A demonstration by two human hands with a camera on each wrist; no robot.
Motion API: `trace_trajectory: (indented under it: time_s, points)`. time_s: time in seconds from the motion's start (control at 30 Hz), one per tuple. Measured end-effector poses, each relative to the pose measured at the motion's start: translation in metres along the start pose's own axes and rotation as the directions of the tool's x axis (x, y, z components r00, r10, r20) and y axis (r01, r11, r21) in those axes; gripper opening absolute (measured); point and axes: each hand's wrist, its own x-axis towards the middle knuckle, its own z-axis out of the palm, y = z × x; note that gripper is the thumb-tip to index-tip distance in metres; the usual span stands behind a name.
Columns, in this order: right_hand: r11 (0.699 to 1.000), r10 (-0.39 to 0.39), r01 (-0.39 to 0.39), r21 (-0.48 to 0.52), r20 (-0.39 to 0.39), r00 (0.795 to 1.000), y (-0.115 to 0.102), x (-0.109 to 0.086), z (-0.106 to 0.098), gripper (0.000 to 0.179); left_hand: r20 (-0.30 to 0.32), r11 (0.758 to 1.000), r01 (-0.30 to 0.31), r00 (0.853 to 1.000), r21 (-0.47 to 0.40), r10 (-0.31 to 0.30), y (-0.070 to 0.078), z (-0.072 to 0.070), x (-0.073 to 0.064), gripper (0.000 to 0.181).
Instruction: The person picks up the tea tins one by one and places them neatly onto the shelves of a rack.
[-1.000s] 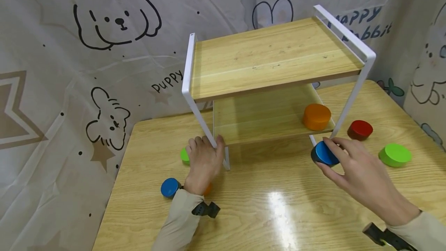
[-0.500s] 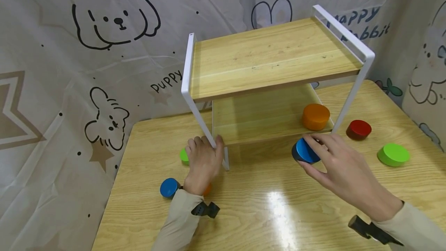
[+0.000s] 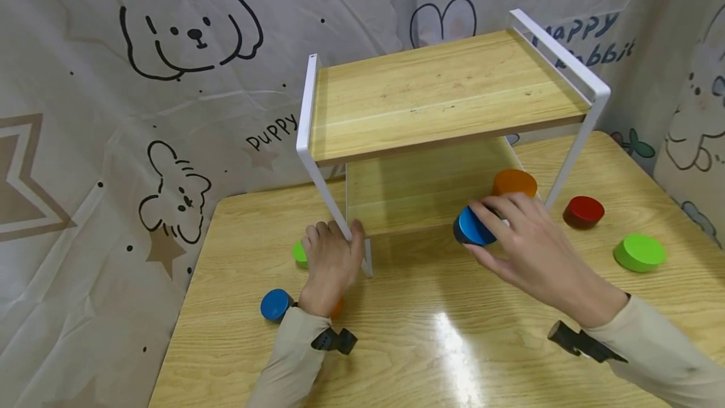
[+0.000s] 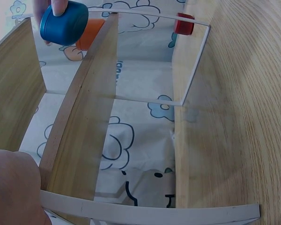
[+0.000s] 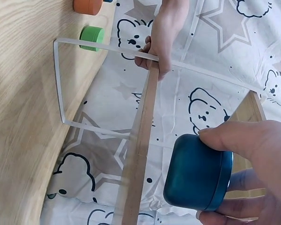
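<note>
My right hand (image 3: 535,254) pinches a round blue tin (image 3: 471,226) between thumb and fingers, in front of the lower board of a two-tier shelf (image 3: 447,96). The right wrist view shows the tin (image 5: 194,173) tipped on its side, its lid seam towards the fingers. With my left hand (image 3: 333,263) I grip the shelf's white left front leg where the lower board meets it. An orange tin (image 3: 514,182) stands at the right end of that lower board, partly behind my right hand.
On the wooden table (image 3: 408,357), a red tin (image 3: 584,212) and a green tin (image 3: 640,252) stand right of the shelf. Left of it are another blue tin (image 3: 275,305), a green tin (image 3: 300,254) and an orange tin (image 3: 337,308), the last two partly hidden. A printed cloth (image 3: 238,112) hangs behind.
My right hand has carried the blue tin leftward and slightly up, from near the shelf's right leg to the front of the lower board. My left hand keeps its grip in place.
</note>
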Motion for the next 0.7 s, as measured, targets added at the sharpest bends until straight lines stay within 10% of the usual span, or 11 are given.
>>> trace_trajectory:
  time_s: [0.7]
  points:
    - [0.993,-0.034,0.030,-0.117,-0.036,0.999,0.025,0.021,0.015,0.076,-0.032,1.000,-0.015,0.999,0.015,0.015,-0.001,0.002,0.000,0.053]
